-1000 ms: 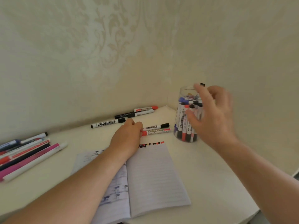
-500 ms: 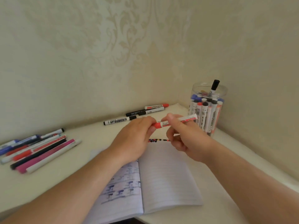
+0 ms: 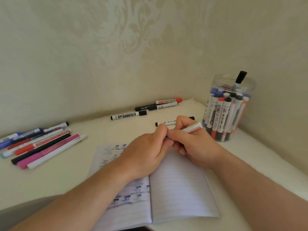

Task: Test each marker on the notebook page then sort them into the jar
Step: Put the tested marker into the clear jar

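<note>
A red-printed marker (image 3: 191,128) is gripped by both hands at frame centre, above the open notebook (image 3: 180,189). The right hand (image 3: 195,144) is curled round the marker's barrel, whose white-and-red end sticks out up-right past the knuckles toward the jar (image 3: 228,110). The left hand (image 3: 150,152) is pinched on the marker's other end, fingertips touching the right hand's; that end is hidden, so cap on or off cannot be told. A black-capped marker (image 3: 165,122) is seen lying on the table (image 3: 70,177) just behind the hands, partly covered by the right hand. The jar stands at right of frame near the wall corner, packed with upright markers, one black-capped marker (image 3: 240,78) poking above the rim. Three markers (image 3: 158,105) and one whiteboard marker (image 3: 128,115) lie along the back wall at centre. A pile of pens (image 3: 38,144) lies at left of frame. Ink test marks are visible on the notebook's left page.
</note>
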### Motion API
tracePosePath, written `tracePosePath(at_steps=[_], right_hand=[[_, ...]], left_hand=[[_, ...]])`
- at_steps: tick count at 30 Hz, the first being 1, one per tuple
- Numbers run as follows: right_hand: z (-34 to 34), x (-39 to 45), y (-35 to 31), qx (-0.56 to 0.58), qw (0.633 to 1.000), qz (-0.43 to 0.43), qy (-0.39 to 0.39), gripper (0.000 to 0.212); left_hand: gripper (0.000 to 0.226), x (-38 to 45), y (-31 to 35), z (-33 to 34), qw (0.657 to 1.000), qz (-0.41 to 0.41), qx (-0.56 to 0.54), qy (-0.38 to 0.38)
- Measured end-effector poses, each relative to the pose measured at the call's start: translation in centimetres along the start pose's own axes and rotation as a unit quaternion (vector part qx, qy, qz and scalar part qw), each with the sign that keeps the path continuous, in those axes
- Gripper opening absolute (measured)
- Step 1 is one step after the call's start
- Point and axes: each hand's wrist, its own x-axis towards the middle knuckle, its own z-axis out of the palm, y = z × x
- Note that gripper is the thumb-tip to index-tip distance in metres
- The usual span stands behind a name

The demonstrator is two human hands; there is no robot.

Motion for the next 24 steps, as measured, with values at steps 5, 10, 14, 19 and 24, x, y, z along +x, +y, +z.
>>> tracePosePath(at_steps=[5,10,14,19,24], right_hand=[[-0.5,0.3,0.1,0.004,1.0,-0.011,-0.02,0.037],[-1.1,0.0,-0.5,-0.013,0.999,-0.016,-0.027,0.035],[-3.0,-0.7,-2.4,0.065,0.992,-0.056,0.09,0.021],[-4.5,-0.9,-3.0,0.001,0.987,0.003,0.16,0.025],[-3.0,-0.3,-2.2,-0.127,0.981,0.052,0.138,0.027]], left_hand=[[0.019,0.2,-0.4,0.0,0.999,-0.01,-0.053,0.0],[0.025,0.5,-0.4,-0.2,0.995,-0.046,-0.084,0.007],[0.046,0.0,-0.2,-0.1,0.995,-0.083,-0.045,-0.015],[0.05,-0.3,0.5,-0.2,0.98,-0.055,0.146,-0.121],[0.049,-0.2,0.8,-0.2,0.973,-0.057,0.171,-0.146]])
